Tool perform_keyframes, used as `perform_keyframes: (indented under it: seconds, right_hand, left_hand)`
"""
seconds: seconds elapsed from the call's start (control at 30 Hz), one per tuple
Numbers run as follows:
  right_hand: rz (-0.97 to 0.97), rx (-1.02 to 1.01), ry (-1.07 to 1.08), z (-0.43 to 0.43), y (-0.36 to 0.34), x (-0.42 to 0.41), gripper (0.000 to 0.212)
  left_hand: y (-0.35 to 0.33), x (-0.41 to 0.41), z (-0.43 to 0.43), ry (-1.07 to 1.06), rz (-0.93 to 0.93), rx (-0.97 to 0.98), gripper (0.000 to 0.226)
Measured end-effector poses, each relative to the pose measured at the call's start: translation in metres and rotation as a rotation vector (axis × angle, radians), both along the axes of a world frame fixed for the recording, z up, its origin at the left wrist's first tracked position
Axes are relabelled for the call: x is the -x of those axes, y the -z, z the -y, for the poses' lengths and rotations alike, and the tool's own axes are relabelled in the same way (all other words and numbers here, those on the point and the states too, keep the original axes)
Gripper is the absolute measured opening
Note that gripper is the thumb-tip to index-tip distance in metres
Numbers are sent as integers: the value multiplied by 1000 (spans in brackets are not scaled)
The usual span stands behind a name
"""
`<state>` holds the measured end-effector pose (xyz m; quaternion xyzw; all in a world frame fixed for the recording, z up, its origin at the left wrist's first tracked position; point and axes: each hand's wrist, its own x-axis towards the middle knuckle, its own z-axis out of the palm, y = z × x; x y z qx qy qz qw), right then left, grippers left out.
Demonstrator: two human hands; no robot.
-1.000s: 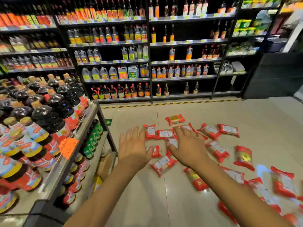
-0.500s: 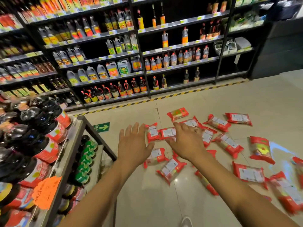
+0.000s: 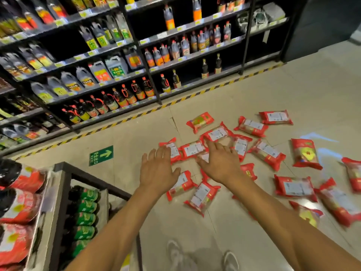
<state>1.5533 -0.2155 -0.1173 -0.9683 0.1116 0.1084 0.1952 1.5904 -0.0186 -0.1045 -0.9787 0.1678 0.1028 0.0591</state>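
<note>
My left hand and right hand, both spread wide, hover over at least sixteen red packets scattered on the floor.

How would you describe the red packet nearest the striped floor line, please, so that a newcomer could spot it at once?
Find the yellow-and-black striped line on the floor below the bottle shelves. Just this side of it, beyond the fingertips of the right hand, lies the farthest packet of the middle cluster. Its neighbours show white labels; this one shows a yellow-green printed front.
</note>
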Motion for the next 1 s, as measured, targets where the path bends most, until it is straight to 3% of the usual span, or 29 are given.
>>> perform_keyframes:
  seconds: [0.4, 0.6, 0.83, 1.0]
  right_hand:
    - [-256, -169, 435, -34, 116, -92, 71]
    - [-272, -310, 639, -44, 208, -115, 72]
    - [-363, -493, 904, -59, 384, -110, 82]
    - [-348, -602, 1059, -57, 537, -111, 77]
  left_hand:
    - [137, -169, -23, 224, -276, -42, 78]
    - [233, -229, -19, 254, -373, -98, 76]
    - [389, -250, -15, 249, -455, -204, 63]
    - [533, -271, -13, 241, -489, -280, 63]
